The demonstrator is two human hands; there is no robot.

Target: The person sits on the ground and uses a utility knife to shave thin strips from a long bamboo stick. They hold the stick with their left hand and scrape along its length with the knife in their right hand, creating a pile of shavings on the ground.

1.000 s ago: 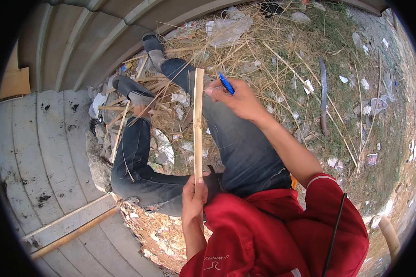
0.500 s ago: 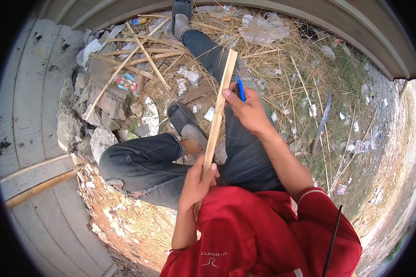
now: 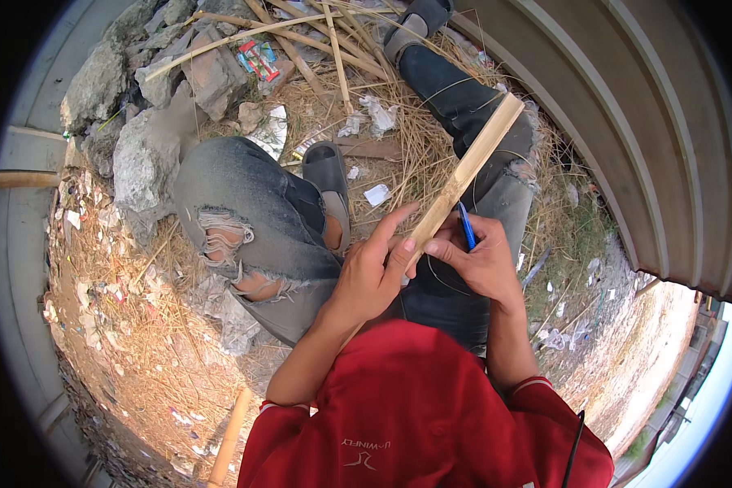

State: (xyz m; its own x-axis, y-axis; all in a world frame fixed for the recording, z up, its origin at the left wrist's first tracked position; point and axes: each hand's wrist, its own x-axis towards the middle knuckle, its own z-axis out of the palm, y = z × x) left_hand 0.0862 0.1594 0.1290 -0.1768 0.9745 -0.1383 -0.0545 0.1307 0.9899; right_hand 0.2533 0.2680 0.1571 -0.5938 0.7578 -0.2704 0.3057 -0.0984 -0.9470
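A flat, pale bamboo strip (image 3: 473,165) slants up and to the right from my hands, over my stretched-out leg. My left hand (image 3: 364,276) grips its lower end, thumb on top and index finger pointing out alongside. Closed around a blue utility knife (image 3: 467,225), my right hand (image 3: 486,259) sits just right of the strip, its thumb against the strip near my left thumb. The knife's blade cannot be made out. Behind my left hand, the strip's lowest end is hidden.
My bent knee (image 3: 232,220) in torn jeans is on the left. Past it lie broken rocks (image 3: 142,159), and several loose bamboo strips (image 3: 333,53) at the top. Dry straw and litter cover the ground. A corrugated metal wall (image 3: 594,106) curves along the right.
My right hand with the knife has come down the strip, close to my left hand. The strip now leans further right, and the whole view has shifted.
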